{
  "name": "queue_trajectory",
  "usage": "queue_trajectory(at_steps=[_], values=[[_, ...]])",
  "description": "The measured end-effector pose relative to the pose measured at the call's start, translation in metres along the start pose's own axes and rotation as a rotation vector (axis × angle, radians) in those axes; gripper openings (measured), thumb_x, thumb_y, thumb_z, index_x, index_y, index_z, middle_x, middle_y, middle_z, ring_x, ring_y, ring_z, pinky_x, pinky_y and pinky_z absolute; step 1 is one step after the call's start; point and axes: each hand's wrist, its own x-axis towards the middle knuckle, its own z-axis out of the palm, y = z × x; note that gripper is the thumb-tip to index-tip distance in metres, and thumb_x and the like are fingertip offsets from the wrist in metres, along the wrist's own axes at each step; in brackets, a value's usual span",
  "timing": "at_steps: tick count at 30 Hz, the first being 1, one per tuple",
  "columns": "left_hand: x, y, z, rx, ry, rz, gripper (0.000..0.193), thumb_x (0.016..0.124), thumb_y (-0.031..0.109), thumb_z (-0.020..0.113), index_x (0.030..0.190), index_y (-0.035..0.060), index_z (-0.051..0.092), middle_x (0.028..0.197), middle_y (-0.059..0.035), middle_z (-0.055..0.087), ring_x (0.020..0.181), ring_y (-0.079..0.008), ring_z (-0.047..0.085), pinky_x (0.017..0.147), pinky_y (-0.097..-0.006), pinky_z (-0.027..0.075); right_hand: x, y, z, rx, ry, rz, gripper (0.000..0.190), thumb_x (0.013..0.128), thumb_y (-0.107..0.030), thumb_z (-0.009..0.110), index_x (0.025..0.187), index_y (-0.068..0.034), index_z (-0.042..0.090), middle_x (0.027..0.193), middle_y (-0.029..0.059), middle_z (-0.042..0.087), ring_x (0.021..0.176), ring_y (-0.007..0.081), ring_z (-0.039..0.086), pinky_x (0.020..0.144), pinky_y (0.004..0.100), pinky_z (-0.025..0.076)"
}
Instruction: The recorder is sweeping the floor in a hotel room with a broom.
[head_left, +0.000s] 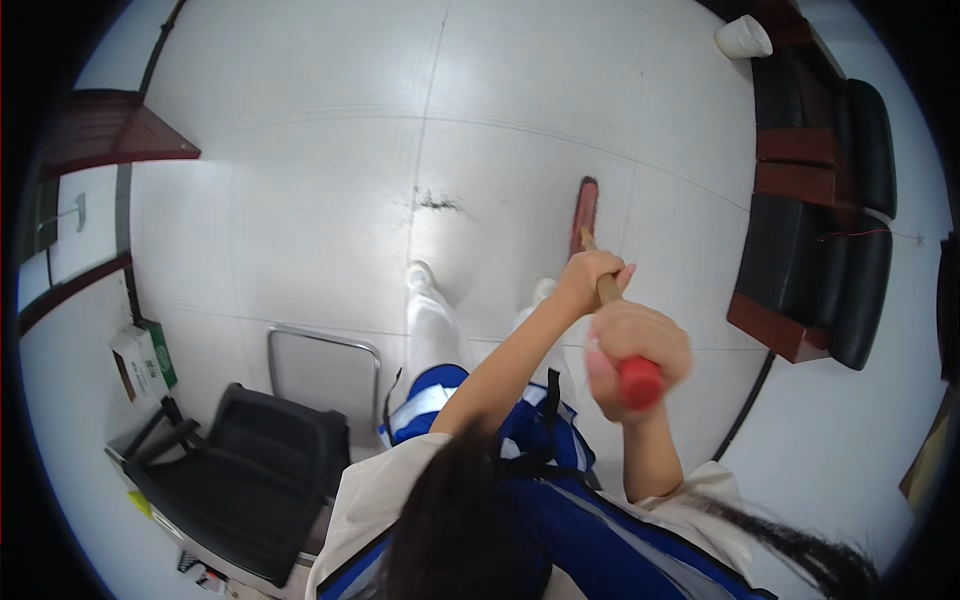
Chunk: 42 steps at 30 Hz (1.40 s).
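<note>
Both my hands are closed around the wooden handle (608, 289) of a broom. My left hand (591, 279) grips it lower down, and my right hand (643, 341) holds the top, just below the red end cap (641, 383). Beyond them, the red broom head (584, 210) with dark bristles is at the pale tiled floor, ahead of my right shoe. A small scattered patch of dark debris (439, 201) lies on the floor to the left of the broom head, ahead of my left shoe (421, 274). My left hand hides part of the handle.
A black chair (240, 457) and a metal-framed seat (324, 367) stand at the lower left, near a white and green box (146, 361). Black seats with brown wooden arms (795, 262) line the right wall. A white bin (744, 37) is at the upper right.
</note>
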Motion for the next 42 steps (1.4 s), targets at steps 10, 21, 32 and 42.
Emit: queue_trajectory(at_steps=[10, 21, 32, 42], values=[[0.023, 0.051, -0.133, 0.351, -0.178, 0.22, 0.03, 0.072, 0.012, 0.055, 0.046, 0.0066, 0.04, 0.044, -0.0099, 0.044, 0.041, -0.0287, 0.045, 0.041, -0.0383, 0.036, 0.04, -0.069, 0.034, 0.434, 0.143, 0.034, 0.018, 0.063, -0.004, 0.054, 0.054, -0.006, 0.039, 0.046, 0.0039, 0.039, 0.039, 0.018, 0.041, 0.044, 0.0291, 0.042], [0.035, 0.074, -0.102, 0.563, -0.22, 0.236, 0.029, 0.07, 0.007, 0.056, 0.047, 0.0057, 0.04, 0.042, -0.0101, 0.041, 0.038, -0.0273, 0.042, 0.039, -0.0362, 0.034, 0.007, -0.043, -0.039, 0.756, 0.493, 0.104, 0.022, 0.068, -0.005, 0.05, 0.052, -0.007, 0.035, 0.043, 0.0013, 0.035, 0.037, 0.0137, 0.032, 0.047, 0.0292, 0.037], [0.152, 0.091, 0.159, 0.293, -0.196, 0.347, 0.026, 0.068, 0.005, 0.057, 0.05, 0.0034, 0.04, 0.045, -0.0109, 0.041, 0.039, -0.0256, 0.041, 0.041, -0.0348, 0.032, 0.041, 0.003, -0.268, 0.21, 0.193, -0.167, 0.04, 0.072, -0.019, 0.058, 0.101, -0.004, 0.035, 0.09, 0.0144, 0.052, 0.084, 0.0224, 0.053, 0.085, 0.0403, 0.038], [0.255, -0.011, 0.214, 0.0, -0.204, 0.001, 0.019, 0.082, 0.01, 0.052, 0.071, -0.003, 0.059, 0.067, -0.0085, 0.059, 0.063, -0.0116, 0.053, 0.06, -0.0226, 0.043, -0.008, 0.242, -0.28, 0.296, 0.574, 0.957, 0.056, 0.084, -0.022, 0.047, 0.129, -0.003, 0.02, 0.128, 0.0159, 0.032, 0.116, 0.0275, 0.035, 0.096, 0.0386, 0.027]])
